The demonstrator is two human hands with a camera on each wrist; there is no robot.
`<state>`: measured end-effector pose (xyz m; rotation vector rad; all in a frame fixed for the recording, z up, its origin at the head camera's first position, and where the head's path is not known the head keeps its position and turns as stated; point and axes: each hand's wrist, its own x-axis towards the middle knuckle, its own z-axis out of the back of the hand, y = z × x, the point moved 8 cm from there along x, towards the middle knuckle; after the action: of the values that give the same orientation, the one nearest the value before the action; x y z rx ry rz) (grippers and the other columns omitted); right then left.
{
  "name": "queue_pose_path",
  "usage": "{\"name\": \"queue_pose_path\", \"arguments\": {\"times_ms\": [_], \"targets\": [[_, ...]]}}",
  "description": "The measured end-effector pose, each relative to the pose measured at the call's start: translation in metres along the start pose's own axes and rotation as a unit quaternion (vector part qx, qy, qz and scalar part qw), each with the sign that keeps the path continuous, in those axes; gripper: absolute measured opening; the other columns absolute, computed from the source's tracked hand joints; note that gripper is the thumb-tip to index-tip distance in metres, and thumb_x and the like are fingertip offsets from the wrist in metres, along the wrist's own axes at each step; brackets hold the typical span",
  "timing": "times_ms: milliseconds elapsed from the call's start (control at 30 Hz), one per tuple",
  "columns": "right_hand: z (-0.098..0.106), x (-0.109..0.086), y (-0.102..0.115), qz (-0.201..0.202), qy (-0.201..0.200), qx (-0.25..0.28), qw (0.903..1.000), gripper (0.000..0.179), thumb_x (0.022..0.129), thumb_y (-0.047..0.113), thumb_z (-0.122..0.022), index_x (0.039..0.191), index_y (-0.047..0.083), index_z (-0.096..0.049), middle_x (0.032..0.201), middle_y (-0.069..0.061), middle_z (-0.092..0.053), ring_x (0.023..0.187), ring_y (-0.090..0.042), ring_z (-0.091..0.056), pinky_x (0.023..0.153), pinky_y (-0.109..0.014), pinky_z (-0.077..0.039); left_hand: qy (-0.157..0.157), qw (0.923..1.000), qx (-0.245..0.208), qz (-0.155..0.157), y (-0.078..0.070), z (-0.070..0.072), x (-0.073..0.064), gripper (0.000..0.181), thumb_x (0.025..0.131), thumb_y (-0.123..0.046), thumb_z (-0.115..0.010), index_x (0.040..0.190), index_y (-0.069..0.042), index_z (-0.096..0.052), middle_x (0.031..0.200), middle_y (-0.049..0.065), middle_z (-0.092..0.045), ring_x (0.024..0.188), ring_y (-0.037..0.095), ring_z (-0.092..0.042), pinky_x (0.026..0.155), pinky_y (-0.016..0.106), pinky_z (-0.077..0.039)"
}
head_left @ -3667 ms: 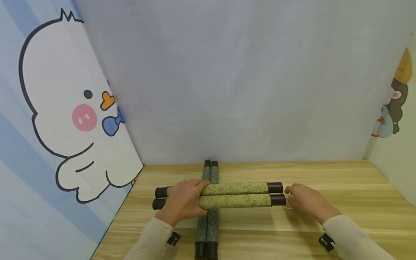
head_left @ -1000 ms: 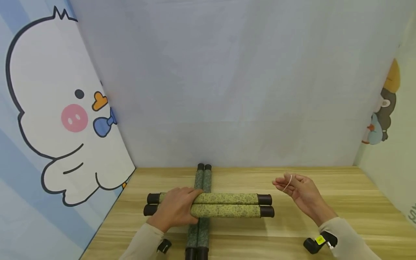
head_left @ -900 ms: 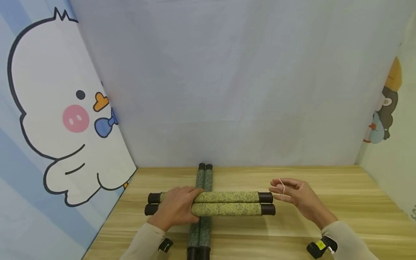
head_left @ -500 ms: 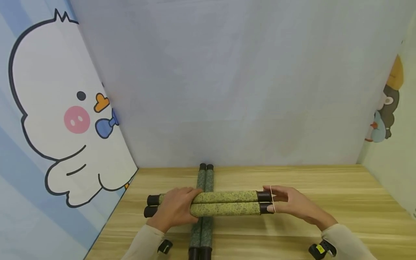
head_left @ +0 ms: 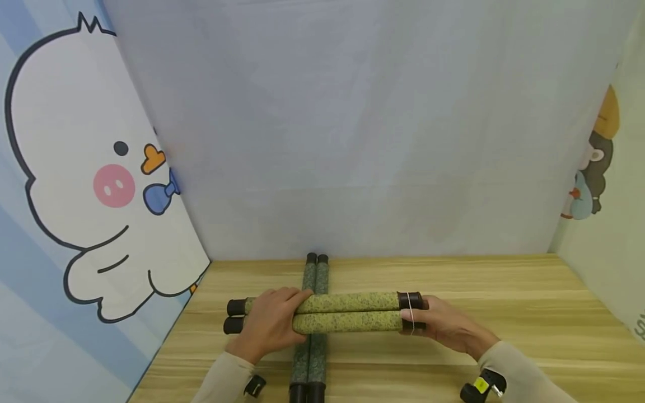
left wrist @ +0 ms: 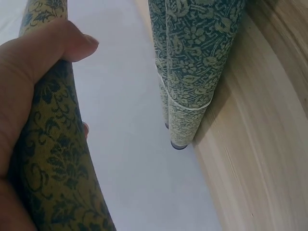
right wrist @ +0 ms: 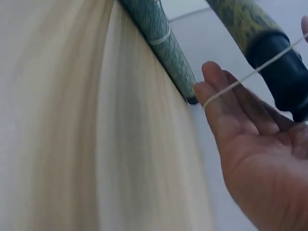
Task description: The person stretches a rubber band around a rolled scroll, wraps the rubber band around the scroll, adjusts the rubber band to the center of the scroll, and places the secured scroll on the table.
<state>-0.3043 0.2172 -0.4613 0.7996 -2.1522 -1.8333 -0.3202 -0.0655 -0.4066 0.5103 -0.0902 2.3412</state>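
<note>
1. Yellow patterned rolls (head_left: 353, 322), two side by side with black end caps (head_left: 403, 300), are held level above the bench (head_left: 383, 364), near the middle of the lower part of the head view.
2. The left hand (head_left: 274, 319) grips both rolls left of their middle, fingers over the top and thumb on the near side.
3. The right hand (head_left: 445, 324) is at their right end, thumb in front and other fingers around the far side and underneath. In the right wrist view those fingers are extended, with a thin white band (head_left: 411, 319) stretched from their tips across the black ends.
4. Green patterned rolls (head_left: 317, 358), also a pair, lie on the wood-grain bench, crossing beneath the yellow pair; a white loop (left wrist: 183, 107) circles them.
5. Each wrist carries a black device; the right device (head_left: 471, 393) bears a yellow label (head_left: 481, 384), its marking too small to read.
6. Behind hangs a plain grey cloth (head_left: 353, 140).
7. A white cartoon bird (head_left: 65, 123) fills the left wall; small cartoon animals (head_left: 597, 173) decorate the right wall, where green lettering (head_left: 640, 330) is cut off and illegible.
</note>
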Motion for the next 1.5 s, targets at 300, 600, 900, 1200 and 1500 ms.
{"name": "queue_pose_path", "arguments": {"times_ms": [300, 600, 900, 1200, 1500], "targets": [[-0.013, 0.002, -0.019, -0.008, -0.042, 0.143, 0.9888, 0.027, 0.106, 0.033, -0.054, 0.117, 0.008, -0.051, 0.101, -0.011, -0.075, 0.097, -0.021, -0.071, 0.098, -0.037, -0.052, -0.015, 0.9987, -0.010, 0.047, 0.004, -0.003, 0.002, 0.091, 0.055, -0.046, -0.099, 0.134, -0.014, -0.066, 0.112, 0.002, -0.070, 0.096, 0.022, -0.068, 0.083, 0.048, -0.056], [-0.031, -0.008, 0.002, 0.041, -0.126, 0.030, 0.9907, 0.041, 0.108, 0.035, -0.045, 0.113, -0.001, -0.064, 0.089, -0.002, -0.065, 0.083, -0.016, -0.062, 0.086, -0.035, -0.053, 0.001, 0.9956, -0.014, 0.092, 0.010, -0.008, 0.001, 0.091, 0.056, -0.046, -0.098, 0.135, -0.016, -0.064, 0.113, 0.004, -0.070, 0.096, 0.026, -0.069, 0.086, 0.051, -0.055], [-0.035, -0.011, 0.041, 0.067, -0.239, -0.226, 0.9419, 0.030, 0.107, 0.024, -0.051, 0.122, -0.001, -0.059, 0.093, -0.010, -0.067, 0.077, -0.025, -0.071, 0.075, -0.036, -0.058, -0.002, 0.9987, 0.008, 0.050, -0.004, -0.010, 0.003, 0.092, 0.055, -0.047, -0.099, 0.136, -0.019, -0.064, 0.115, 0.000, -0.069, 0.100, 0.022, -0.067, 0.089, 0.049, -0.054], [-0.034, 0.007, 0.054, 0.010, -0.162, -0.299, 0.9405, 0.030, 0.109, 0.018, -0.042, 0.109, -0.004, -0.064, 0.066, -0.011, -0.057, 0.053, -0.028, -0.065, 0.057, -0.040, -0.058, -0.021, 0.9972, 0.069, -0.021, -0.018, -0.004, 0.003, 0.096, 0.053, -0.053, -0.098, 0.137, -0.022, -0.062, 0.117, -0.003, -0.068, 0.100, 0.018, -0.064, 0.082, 0.041, -0.053], [-0.059, 0.010, 0.046, 0.052, -0.126, -0.384, 0.9134, 0.026, 0.107, 0.015, -0.050, 0.086, 0.004, -0.062, 0.063, -0.005, -0.058, 0.052, -0.021, -0.063, 0.052, -0.032, -0.053, -0.021, 0.9989, 0.042, 0.000, -0.017, -0.008, 0.002, 0.097, 0.054, -0.049, -0.099, 0.138, -0.022, -0.061, 0.119, -0.003, -0.067, 0.103, 0.019, -0.064, 0.084, 0.042, -0.052]]}}
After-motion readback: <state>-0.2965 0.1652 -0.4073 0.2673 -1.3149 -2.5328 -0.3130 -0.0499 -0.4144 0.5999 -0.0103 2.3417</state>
